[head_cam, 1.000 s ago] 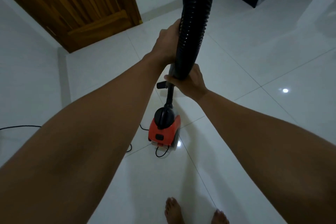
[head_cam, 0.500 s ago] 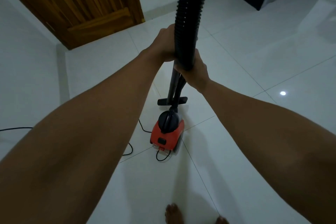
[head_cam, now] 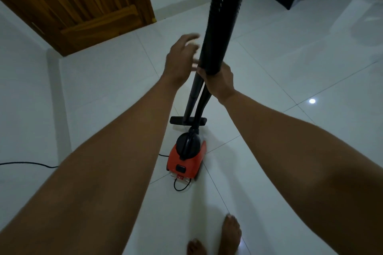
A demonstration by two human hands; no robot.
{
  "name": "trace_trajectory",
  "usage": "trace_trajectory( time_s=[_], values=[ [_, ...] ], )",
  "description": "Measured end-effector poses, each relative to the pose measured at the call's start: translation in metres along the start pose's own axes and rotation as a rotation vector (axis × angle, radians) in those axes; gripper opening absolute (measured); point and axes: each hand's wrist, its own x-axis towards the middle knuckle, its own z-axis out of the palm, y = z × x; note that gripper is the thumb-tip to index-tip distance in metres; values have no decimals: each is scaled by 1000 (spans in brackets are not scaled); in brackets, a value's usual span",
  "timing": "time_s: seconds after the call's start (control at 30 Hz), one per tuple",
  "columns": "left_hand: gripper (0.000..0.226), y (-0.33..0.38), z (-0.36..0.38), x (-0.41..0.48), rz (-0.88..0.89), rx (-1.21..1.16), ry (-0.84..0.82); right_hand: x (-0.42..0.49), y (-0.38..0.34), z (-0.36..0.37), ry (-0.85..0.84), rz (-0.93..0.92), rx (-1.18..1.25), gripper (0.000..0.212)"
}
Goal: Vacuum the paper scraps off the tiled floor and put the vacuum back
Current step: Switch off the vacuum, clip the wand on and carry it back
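Right hand [head_cam: 219,80] clamps the hose [head_cam: 223,16], left hand [head_cam: 180,56] hovers beside it, fingers [head_cam: 189,37] spread; I'd grab with both and keep it upright.

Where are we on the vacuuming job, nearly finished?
Looks done: no paper scraps show on the tiled floor in view. In hand: the right hand grips the black hose; the left hand is open beside it. Left: the red vacuum sits mid-floor with its cord trailing, not yet put back.
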Motion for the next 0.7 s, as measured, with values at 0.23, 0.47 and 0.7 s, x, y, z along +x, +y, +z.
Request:
trace_trajectory(
  time_s=[0.23, 0.47, 0.7],
  values=[
    [117, -137, 54, -3, -274, 315, -16, 36, -14, 4, -44, -105, -76, 41],
    [68, -166, 97, 45, -156, 319, 310, 55, 2, 8, -14, -143, 63, 42],
    [62, -173, 96, 66, -113, 319, 305, 79, -1, 26, 27, -95, 97, 48]
  ],
)
